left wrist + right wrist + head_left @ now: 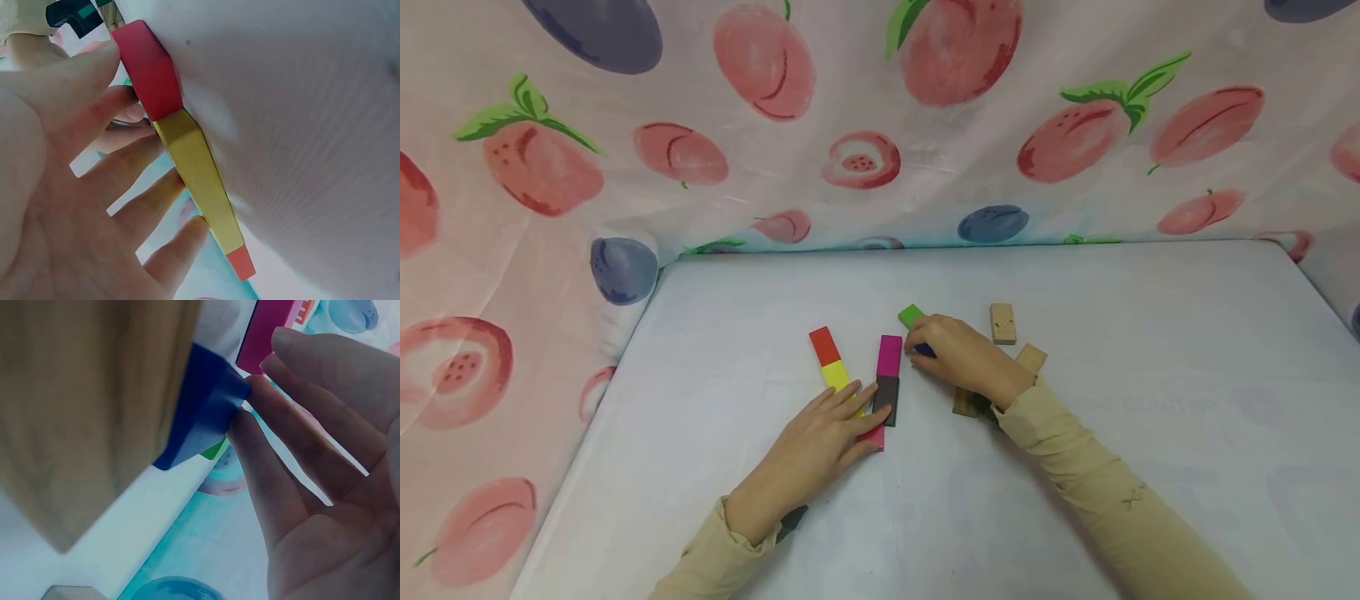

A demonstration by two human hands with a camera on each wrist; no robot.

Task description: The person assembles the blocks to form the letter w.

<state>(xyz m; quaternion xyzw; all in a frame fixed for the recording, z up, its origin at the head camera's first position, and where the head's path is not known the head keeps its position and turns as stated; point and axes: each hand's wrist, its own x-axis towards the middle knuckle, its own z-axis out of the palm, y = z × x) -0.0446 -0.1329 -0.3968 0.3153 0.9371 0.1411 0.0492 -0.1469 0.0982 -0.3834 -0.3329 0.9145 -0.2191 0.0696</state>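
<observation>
My left hand [820, 433] lies with its fingers spread along a slanted row of blocks: a red block [824, 345], a yellow stretch [200, 181] and a pink block [874, 437]. In the left wrist view, its fingertips touch the row's side and the thumb is at the pink end. Close by, a magenta block [890, 356] joins a dark grey block [886, 400] end to end. My right hand [962, 354] touches a blue block [209, 406] with extended fingertips, its thumb apart from it. A green block [911, 314] lies beyond the blue one, partly hidden.
Plain wooden blocks lie near my right hand: one [1002, 323] behind it, another [1032, 358] beside the wrist, and a darker one [964, 402] partly under it. The white table [1150, 333] meets a fruit-print cloth [925, 167] at its back and left.
</observation>
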